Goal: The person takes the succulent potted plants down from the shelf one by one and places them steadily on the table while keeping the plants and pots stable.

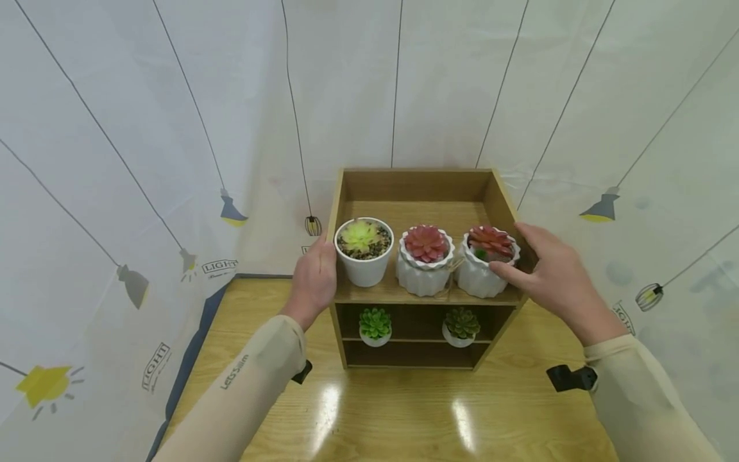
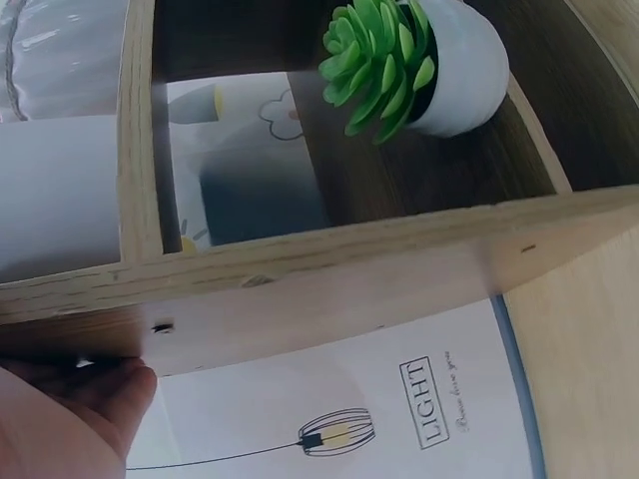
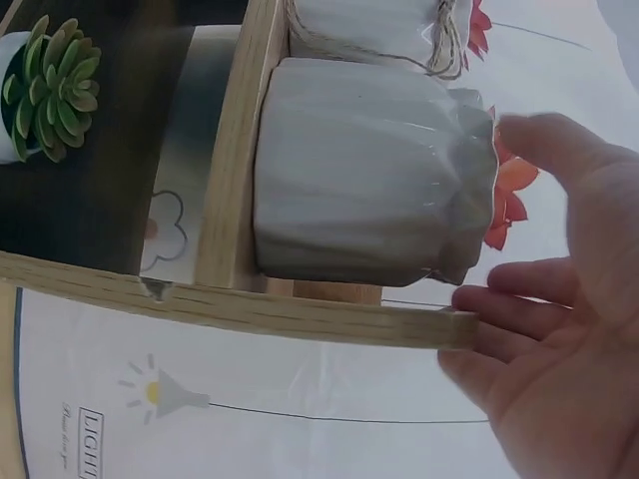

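A small wooden shelf unit bears three potted succulents on top. My left hand rests against its left side panel, beside a white pot with a yellow-green succulent. In the middle stands a white fluted pot with a pink-red succulent and twine. My right hand is at the right corner, thumb overlapping the rim of the fluted pot with a red succulent. In the right wrist view its fingers are at the side panel's edge, spread from the thumb.
Two small green succulents, a bright one and a darker one, stand in white pots in the compartment below. The unit stands on a glossy wooden table. Behind and beside it hangs a pale sheet printed with lamps.
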{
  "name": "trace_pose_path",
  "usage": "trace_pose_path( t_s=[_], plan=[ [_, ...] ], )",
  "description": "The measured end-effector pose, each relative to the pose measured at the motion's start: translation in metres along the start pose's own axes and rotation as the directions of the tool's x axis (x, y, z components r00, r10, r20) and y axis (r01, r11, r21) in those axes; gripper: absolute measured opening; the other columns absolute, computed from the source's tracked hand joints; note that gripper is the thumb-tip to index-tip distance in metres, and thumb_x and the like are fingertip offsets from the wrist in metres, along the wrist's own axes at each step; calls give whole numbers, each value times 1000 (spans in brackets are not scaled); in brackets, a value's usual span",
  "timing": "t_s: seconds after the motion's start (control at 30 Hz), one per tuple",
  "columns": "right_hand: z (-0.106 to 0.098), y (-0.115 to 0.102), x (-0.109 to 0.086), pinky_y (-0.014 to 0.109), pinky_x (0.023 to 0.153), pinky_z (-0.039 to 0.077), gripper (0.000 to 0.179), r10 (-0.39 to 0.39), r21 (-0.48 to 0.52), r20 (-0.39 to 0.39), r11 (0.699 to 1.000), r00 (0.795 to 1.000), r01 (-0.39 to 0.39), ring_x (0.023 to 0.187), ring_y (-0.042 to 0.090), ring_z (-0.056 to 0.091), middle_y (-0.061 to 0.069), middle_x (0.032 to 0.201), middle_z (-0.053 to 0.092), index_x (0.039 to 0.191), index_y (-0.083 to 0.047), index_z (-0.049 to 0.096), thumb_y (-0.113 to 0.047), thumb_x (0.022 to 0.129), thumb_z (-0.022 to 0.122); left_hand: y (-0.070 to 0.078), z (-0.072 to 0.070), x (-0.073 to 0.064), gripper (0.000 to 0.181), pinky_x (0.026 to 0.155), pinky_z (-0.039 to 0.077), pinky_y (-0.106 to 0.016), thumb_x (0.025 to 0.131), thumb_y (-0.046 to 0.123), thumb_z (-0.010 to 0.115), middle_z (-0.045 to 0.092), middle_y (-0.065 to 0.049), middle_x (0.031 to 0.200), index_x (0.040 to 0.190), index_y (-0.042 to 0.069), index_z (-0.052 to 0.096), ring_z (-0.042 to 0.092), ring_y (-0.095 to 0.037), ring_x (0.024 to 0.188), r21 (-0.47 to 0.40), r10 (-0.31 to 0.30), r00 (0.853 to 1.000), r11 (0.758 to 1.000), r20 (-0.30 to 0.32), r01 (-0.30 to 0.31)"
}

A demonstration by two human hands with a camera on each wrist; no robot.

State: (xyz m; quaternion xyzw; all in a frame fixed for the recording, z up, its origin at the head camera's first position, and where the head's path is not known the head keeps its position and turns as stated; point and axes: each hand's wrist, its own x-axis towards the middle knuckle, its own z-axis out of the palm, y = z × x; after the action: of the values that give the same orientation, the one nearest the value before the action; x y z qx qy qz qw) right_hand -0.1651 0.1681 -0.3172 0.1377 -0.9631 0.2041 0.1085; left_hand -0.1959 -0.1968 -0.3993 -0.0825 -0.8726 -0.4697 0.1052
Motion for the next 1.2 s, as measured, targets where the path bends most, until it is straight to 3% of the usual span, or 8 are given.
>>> trace_pose_path(
  t_s=[0.1, 0.2, 0.33, 0.43, 0.57, 0.67, 0.87, 1.2],
  plan=[
    [-2, -4, 2, 69, 109, 35, 86, 2, -27, 54, 1000, 999, 0, 138, 53, 41, 34, 151, 44, 152, 9, 40, -39, 91, 79, 3, -3, 0, 61, 123, 29, -49, 112, 32, 17, 42, -24, 158, 154, -6, 37, 39, -37, 148, 54, -5, 1000, 999, 15, 4],
    [-3, -8, 3, 69, 109, 37, 89, 18, -38, 94, 999, 995, -15, 138, 53, 41, 34, 152, 43, 154, 8, 37, -43, 92, 77, 7, -9, 1, 58, 107, 46, -51, 112, 32, 19, 65, -24, 124, 136, -5, 56, 61, -36, 122, 121, -22, 999, 993, 41, 17],
    [-2, -10, 6, 68, 109, 38, 93, 28, -48, 130, 999, 991, -22, 137, 54, 42, 35, 152, 41, 155, 7, 34, -45, 92, 77, 9, -16, 4, 49, 69, 47, -41, 111, 32, 20, 50, -11, 76, 94, 7, 58, 52, -27, 71, 180, -64, 996, 982, 66, 51],
    [-1, -10, 7, 68, 110, 36, 93, 18, -54, 129, 998, 991, -11, 137, 55, 41, 36, 151, 41, 155, 9, 32, -42, 92, 78, 9, -18, 5, 47, 63, 43, -39, 111, 34, 19, 50, -12, 75, 85, 10, 51, 48, -28, 66, 165, -102, 991, 982, 84, 87],
    [2, -9, 7, 67, 111, 36, 93, -1, -67, 113, 998, 994, 9, 137, 55, 41, 38, 150, 41, 154, 11, 32, -40, 92, 79, 9, -20, 6, 50, 90, 51, -48, 111, 33, 21, 65, -23, 100, 79, 8, 51, 64, -37, 98, 125, -112, 991, 987, 79, 101],
    [4, -9, 5, 67, 111, 36, 93, -6, -77, 104, 997, 995, 14, 136, 56, 41, 38, 149, 42, 154, 11, 33, -40, 91, 79, 9, -20, 6, 51, 98, 48, -49, 111, 32, 21, 65, -23, 103, 74, 9, 48, 62, -36, 106, 112, -109, 992, 989, 70, 101],
    [7, -10, 6, 68, 107, 39, 89, 2, -69, 101, 998, 995, 5, 133, 55, 43, 38, 146, 44, 152, 8, 36, -41, 91, 79, 7, -19, 8, 50, 66, 44, -39, 110, 32, 20, 48, -10, 72, 73, 11, 46, 49, -28, 67, 159, -82, 993, 985, 81, 68],
    [14, -10, 4, 68, 107, 38, 88, -22, -60, 26, 998, 999, 23, 132, 54, 42, 38, 142, 45, 146, 13, 40, -39, 89, 81, 6, -16, 6, 52, 58, 42, -38, 111, 31, 21, 49, -9, 68, 71, 11, 47, 47, -25, 59, 155, -58, 997, 987, 58, 49]
  ],
)
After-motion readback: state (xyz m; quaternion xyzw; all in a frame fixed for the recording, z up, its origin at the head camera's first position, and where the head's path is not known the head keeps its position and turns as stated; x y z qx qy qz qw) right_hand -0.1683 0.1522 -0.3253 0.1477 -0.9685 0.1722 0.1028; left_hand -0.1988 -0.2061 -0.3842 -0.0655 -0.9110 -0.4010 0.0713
